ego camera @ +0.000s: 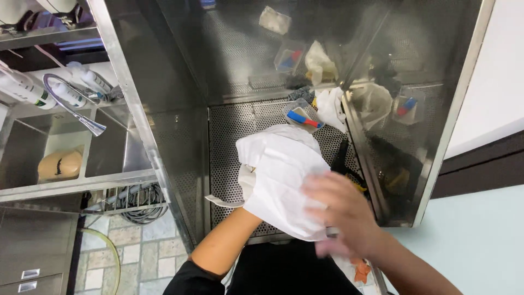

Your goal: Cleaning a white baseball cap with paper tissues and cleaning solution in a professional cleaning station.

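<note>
A white cloth or glove-like fabric (281, 175) covers my left hand, whose bare forearm (224, 243) rises from below into the steel cabinet. My right hand (341, 210), blurred by motion, rests against the lower right side of the white fabric and grips its edge. Both are over the perforated steel floor (224, 142) of the cabinet. A thin white strip (221, 201) hangs from the fabric on the left.
A small clear tray (303, 116) with a red and blue tool sits at the back, beside crumpled white cloth (329, 106). Shiny steel walls reflect these. To the left are a steel sink (65, 158), a faucet (71, 106), bottles and a tiled floor (131, 251).
</note>
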